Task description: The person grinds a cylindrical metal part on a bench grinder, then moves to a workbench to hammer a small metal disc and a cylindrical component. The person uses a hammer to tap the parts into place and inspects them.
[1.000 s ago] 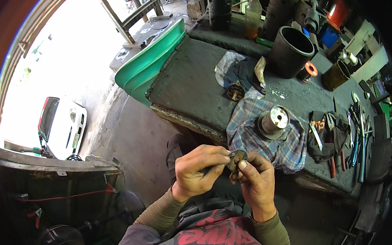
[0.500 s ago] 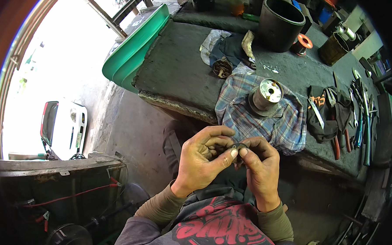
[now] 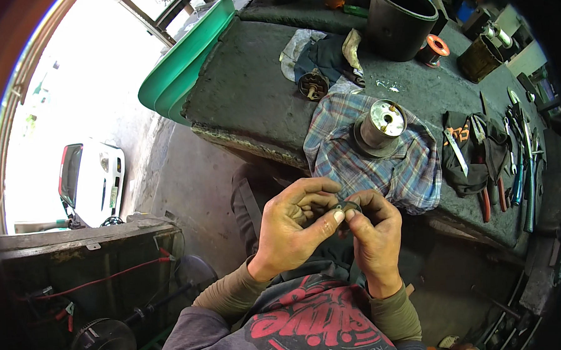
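In front of my chest, a small dark curved part with a small hole (image 3: 346,206) is pinched between both hands; its full shape is hidden by the fingers. My left hand (image 3: 292,227) grips one end with thumb and fingertips. Closed on the other end is my right hand (image 3: 377,233), its thumb beside the left thumb. Just beyond them, a plaid cloth (image 3: 339,166) lies rumpled over the bench edge. On it stands a metal cylinder with a flanged base (image 3: 388,121). A round dark part with a central stub (image 3: 313,86) rests farther left.
The dark workbench (image 3: 238,77) carries a black bucket (image 3: 399,29), a wire spool (image 3: 434,49) and a rusty can (image 3: 479,60). Pliers (image 3: 485,197) and wrenches (image 3: 519,164) lie at the right. A green curved sheet (image 3: 185,66) borders the bench's left. A metal box (image 3: 90,258) stands lower left.
The view has tilted slightly, so the bench items sit a little higher in the picture. Both hands keep the small part pinched, with barely any finger movement.
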Tool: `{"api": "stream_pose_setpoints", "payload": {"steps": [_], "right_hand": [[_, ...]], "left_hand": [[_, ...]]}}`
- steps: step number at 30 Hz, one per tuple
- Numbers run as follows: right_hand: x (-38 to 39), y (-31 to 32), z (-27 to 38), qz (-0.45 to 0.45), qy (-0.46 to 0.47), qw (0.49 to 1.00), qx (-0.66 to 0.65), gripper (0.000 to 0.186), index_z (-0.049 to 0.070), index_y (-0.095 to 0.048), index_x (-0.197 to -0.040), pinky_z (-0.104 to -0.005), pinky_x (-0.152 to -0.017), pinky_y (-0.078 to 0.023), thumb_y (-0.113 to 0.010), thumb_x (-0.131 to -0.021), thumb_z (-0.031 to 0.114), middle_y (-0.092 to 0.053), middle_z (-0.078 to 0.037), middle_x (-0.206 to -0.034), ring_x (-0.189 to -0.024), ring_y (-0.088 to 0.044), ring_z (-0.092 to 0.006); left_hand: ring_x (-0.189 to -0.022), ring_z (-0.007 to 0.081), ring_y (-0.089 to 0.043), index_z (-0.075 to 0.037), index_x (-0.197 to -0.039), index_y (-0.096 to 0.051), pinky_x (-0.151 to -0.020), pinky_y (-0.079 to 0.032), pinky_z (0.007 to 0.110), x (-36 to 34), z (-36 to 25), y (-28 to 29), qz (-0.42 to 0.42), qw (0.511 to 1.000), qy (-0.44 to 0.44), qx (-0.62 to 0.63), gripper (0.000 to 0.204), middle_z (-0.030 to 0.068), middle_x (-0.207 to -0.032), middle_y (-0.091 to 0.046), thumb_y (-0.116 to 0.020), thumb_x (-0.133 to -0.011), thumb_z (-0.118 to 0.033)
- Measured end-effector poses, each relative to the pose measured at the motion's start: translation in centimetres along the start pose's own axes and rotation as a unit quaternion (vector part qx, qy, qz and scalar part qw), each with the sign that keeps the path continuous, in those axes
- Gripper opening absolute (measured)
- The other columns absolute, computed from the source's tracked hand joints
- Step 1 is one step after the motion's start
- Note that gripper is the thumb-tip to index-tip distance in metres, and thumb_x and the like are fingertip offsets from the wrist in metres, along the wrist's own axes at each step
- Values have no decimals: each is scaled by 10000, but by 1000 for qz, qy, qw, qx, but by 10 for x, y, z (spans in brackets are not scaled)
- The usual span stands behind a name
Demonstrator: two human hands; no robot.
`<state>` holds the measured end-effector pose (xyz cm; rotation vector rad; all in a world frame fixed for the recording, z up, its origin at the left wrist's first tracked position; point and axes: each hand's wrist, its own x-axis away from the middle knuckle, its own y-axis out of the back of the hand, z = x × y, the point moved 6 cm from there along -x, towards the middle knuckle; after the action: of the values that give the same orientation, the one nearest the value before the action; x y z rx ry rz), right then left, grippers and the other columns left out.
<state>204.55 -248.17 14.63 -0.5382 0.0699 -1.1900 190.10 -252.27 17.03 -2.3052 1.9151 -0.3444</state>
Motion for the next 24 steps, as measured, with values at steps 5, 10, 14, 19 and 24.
{"api": "stream_pose_setpoints", "payload": {"steps": [5,10,14,19,24], "right_hand": [[0,0,0,-29,23,997,64,84,-15,-657,-998,-212,-651,-481,-694,-923,-4,-668,-15,-885,-747,-600,-62],[-2,1,-5,-14,-12,1000,-8,146,-32,-668,-1039,-241,-657,-515,-729,-934,50,-685,-44,-900,-743,-626,-95],[-4,3,-8,-6,-29,998,-54,235,-45,-668,-1072,-279,-631,-538,-763,-935,121,-709,-87,-896,-713,-649,-151],[-4,8,-8,-12,-9,1000,18,229,-45,-672,-1060,-278,-632,-525,-761,-953,137,-701,-80,-893,-716,-642,-143],[-3,6,-4,-16,31,997,68,237,-31,-687,-1019,-233,-638,-491,-738,-999,199,-681,-35,-873,-729,-607,-81]], "left_hand": [[-906,90,-679,51,-1303,-595,-785,-604,245,-1,2,2,2,1000,4,-13,366,81,-1024,-696,-708,-955,34],[-928,101,-685,59,-1319,-588,-830,-596,250,-3,5,7,3,1000,8,2,365,93,-1044,-691,-690,-971,16],[-933,116,-692,68,-1327,-579,-840,-586,256,-5,2,9,-1,1000,6,11,349,102,-1047,-689,-662,-992,11],[-942,133,-696,80,-1281,-610,-832,-568,257,-7,0,8,-14,999,16,28,318,118,-1046,-717,-684,-995,-38],[-865,116,-684,80,-1151,-675,-758,-560,254,-7,11,5,22,996,46,-67,210,89,-964,-733,-678,-1028,-91]]}}
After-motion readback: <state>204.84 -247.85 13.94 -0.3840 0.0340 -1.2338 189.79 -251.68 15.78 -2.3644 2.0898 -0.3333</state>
